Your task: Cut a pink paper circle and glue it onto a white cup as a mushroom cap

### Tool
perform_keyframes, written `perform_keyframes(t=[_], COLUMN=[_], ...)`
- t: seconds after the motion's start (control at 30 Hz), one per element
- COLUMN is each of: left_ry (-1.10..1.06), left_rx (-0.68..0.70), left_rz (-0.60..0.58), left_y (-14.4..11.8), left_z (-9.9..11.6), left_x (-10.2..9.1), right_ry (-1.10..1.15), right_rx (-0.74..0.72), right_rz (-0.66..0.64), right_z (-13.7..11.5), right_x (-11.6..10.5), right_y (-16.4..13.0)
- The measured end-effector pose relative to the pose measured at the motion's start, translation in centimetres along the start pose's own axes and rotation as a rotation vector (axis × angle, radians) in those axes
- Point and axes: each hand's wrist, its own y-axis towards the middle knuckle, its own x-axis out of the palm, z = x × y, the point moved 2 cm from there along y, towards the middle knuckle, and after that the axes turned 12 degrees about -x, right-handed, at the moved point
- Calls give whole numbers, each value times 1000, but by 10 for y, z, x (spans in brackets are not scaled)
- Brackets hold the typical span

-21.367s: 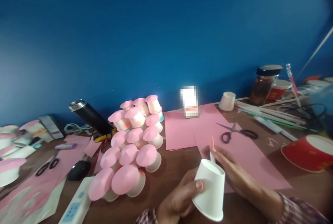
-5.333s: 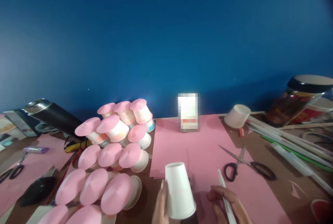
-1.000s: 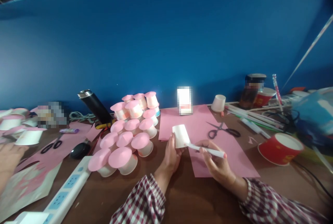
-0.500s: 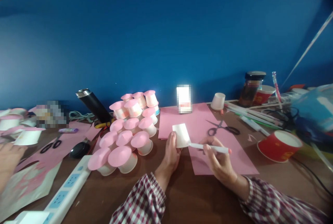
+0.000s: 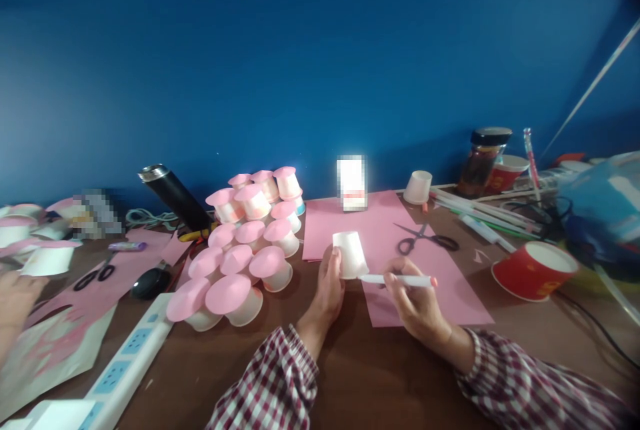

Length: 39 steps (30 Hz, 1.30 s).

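The small white paper cup (image 5: 351, 254) stands upside down on the pink paper sheet (image 5: 440, 293), between the two hands. The left hand (image 5: 330, 287) wraps its side, thumb against the wall. The right hand (image 5: 413, 300) is clamped on a white pen with a pink cap (image 5: 400, 279), its tip touching the cup's lower edge. Beyond the right hand lie black-handled scissors (image 5: 427, 239); left of the left hand sits a heap of pink-topped cups (image 5: 245, 250).

Matt white paper cup (image 5: 351, 255), smooth brown wooden table (image 5: 360, 377)
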Motion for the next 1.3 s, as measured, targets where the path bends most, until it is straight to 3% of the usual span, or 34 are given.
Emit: perform_keyframes(t=[0.17, 0.37, 0.67, 1.07, 1.3], left_ry=[248, 187, 137, 79, 143], left_rx=[67, 70, 91, 62, 68], left_rz=[66, 48, -38, -2, -6], left_y=[0, 6, 2, 6, 5], left_z=[0, -12, -5, -16, -11], left_x=[-2, -7, 1, -13, -5], right_ry=[-13, -14, -20, -70, -91], right_rx=[-18, -4, -11, -7, -31], right_rz=[-7, -15, -13, -17, -5], right_z=[2, 2, 0, -3, -5], right_x=[0, 0, 1, 1, 0], right_y=[-1, -1, 0, 2, 5])
